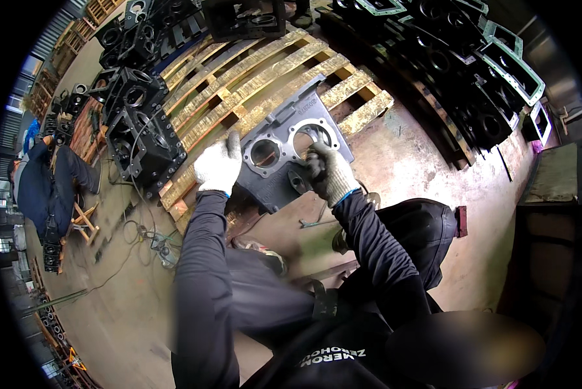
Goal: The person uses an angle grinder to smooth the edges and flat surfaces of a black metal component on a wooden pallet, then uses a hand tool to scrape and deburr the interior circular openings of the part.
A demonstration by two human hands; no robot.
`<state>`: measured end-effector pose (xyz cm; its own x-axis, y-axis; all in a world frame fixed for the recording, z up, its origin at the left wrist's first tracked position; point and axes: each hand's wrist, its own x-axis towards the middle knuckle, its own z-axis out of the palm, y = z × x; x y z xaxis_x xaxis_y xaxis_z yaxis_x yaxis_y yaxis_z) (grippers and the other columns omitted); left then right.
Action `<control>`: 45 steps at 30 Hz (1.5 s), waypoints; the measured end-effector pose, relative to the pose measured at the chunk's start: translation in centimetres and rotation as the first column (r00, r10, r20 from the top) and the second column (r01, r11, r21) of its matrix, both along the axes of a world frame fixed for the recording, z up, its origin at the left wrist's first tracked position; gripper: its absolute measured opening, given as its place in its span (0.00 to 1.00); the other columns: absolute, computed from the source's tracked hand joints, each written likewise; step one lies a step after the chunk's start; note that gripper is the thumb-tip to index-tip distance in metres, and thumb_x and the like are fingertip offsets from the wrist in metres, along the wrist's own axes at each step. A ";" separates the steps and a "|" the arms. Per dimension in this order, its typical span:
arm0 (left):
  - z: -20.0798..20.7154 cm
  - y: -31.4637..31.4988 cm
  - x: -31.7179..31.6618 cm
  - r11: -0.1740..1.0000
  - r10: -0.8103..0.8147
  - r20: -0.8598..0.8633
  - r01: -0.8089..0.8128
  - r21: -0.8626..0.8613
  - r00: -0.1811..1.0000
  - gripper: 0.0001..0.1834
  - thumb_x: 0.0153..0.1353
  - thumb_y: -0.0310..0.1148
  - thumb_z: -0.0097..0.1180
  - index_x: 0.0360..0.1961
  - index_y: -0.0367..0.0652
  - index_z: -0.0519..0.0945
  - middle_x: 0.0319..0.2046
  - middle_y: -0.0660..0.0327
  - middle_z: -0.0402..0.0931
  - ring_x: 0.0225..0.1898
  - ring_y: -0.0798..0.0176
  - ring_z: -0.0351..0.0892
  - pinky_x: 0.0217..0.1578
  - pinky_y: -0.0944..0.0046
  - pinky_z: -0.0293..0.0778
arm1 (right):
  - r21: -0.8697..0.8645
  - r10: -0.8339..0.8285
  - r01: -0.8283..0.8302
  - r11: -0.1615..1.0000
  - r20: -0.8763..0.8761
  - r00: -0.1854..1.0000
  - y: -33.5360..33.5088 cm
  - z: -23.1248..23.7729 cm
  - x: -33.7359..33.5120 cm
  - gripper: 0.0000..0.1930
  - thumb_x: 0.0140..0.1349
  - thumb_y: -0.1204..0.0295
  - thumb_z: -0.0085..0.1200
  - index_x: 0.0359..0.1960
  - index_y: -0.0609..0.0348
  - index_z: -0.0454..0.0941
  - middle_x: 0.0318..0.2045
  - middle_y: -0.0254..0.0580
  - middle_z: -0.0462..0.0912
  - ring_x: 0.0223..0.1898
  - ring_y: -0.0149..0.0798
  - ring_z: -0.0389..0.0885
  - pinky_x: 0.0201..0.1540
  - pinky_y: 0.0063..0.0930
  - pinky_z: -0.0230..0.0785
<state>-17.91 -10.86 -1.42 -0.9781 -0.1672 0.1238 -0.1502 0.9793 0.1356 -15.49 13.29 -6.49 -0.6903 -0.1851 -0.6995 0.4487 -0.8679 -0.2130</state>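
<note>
A grey cast-metal housing (288,120) with two round machined bores stands tilted in front of me, against the near side of a wooden pallet. My left hand (218,167), in a white knit glove, grips its left edge with the thumb up. My right hand (330,174), in a similar glove with dark, dirty fingers, is closed at the lower rim of the right bore. Whatever it may hold is hidden by the curled fingers. Below that bore, a smaller oval opening (297,181) shows in the housing face.
The slatted pallet (258,71) lies beyond the housing. Black castings (142,139) stand left, and more castings (440,61) fill a pallet at right. Cables (145,240) trail over the floor at left. Farther left, a person (48,181) bends over parts. A dark cabinet (550,175) stands right.
</note>
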 end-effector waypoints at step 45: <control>-0.2 -1.4 0.5 1.000 0.005 -0.065 -0.005 0.007 0.998 0.28 0.70 0.55 0.42 0.32 0.46 0.86 0.29 0.46 0.83 0.32 0.40 0.83 0.36 0.46 0.79 | 0.725 0.683 0.001 -0.689 0.649 -0.335 4.1 9.2 -7.1 0.13 0.55 0.67 0.63 0.34 0.66 0.84 0.21 0.44 0.83 0.21 0.37 0.82 0.22 0.32 0.76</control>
<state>-17.44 -12.26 -1.60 -0.9671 -0.1732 0.1862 -0.1459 0.9776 0.1518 -22.55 17.39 2.75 -0.4278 -0.5142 -0.7434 -0.3520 0.8523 -0.3869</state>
